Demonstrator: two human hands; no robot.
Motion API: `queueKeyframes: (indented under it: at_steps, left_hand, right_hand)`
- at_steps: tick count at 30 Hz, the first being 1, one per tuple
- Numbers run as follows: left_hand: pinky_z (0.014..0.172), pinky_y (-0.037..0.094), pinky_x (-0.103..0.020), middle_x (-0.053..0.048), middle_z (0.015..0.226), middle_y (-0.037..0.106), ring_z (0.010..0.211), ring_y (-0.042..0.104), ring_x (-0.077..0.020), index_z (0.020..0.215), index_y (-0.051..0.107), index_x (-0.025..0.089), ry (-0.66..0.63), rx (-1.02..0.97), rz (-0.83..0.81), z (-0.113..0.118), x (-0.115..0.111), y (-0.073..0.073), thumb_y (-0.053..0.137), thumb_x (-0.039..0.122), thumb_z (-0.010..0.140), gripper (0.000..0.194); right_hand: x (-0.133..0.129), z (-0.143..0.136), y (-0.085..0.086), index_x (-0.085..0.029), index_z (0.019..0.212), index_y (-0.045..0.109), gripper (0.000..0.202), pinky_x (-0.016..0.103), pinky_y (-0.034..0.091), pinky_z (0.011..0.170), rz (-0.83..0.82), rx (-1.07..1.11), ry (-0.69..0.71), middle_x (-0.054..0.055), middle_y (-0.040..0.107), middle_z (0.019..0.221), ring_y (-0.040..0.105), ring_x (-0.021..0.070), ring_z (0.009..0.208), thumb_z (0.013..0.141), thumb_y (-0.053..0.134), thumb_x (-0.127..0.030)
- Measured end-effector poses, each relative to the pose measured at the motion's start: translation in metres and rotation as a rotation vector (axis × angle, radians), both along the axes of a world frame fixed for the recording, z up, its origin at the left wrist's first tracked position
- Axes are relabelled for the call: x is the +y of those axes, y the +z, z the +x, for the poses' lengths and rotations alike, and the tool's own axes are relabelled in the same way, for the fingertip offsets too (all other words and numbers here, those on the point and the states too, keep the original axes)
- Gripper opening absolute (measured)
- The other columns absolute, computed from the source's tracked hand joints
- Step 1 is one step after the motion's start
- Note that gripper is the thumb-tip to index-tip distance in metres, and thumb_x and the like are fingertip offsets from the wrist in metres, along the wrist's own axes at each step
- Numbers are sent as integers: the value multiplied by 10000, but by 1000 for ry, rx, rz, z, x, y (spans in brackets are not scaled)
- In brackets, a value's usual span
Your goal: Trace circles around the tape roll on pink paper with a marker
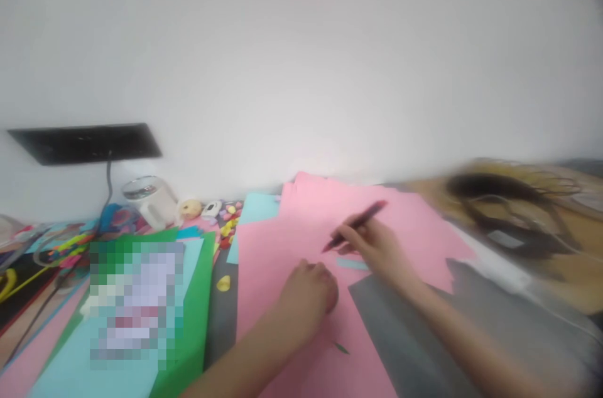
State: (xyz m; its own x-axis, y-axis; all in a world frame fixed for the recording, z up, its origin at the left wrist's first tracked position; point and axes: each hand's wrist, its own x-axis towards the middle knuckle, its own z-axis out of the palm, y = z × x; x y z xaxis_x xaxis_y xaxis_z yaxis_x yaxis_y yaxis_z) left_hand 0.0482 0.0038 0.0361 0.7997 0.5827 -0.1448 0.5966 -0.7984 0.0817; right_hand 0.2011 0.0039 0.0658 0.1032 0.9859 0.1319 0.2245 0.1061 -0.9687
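My right hand (374, 247) is closed around a dark marker (360, 222) with reddish ends. The marker's tip points down and left, near the pink paper (264, 272); whether it touches the sheet I cannot tell. My left hand (308, 297) rests over the same paper with fingers curled around a round reddish-brown object (333, 296). Most of that object is hidden under the hand. Just below it a small green scrap (341, 348) lies on the pink sheet. Between the hands and beyond, a light blue strip (352, 263) shows beside my right wrist.
Green paper (200, 316) and light blue sheets, partly pixelated, lie to the left. A white mug (153, 200), small toys and colourful pieces line the wall. A yellow piece (223, 284) sits left of the pink paper. Blurred black headphones (509, 209) and cables are at right.
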Motion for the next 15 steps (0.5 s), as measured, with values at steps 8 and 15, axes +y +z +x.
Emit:
queueKeyframes:
  at_steps: [8,15]
  left_hand:
    - [677,427,-370,-156,947,592,826,569,-256,879,585,87,257,-10,-3,20,-3,-18,425,-53,687,286]
    - [738,440,-446,-149,879,619,881,562,-334,949,597,87,349,-49,-20,29,-2,-49,584,58,661,289]
  right_hand:
    - [54,-64,-5,-192,854,431,245,221,489,464,-91,-185,428,19,681,672,617,134,539,719,628,-248]
    - [60,-76,-14,-202,832,446,451,223,445,443,-249,-563,868,27,657,790,629,173,615,584,735,-444]
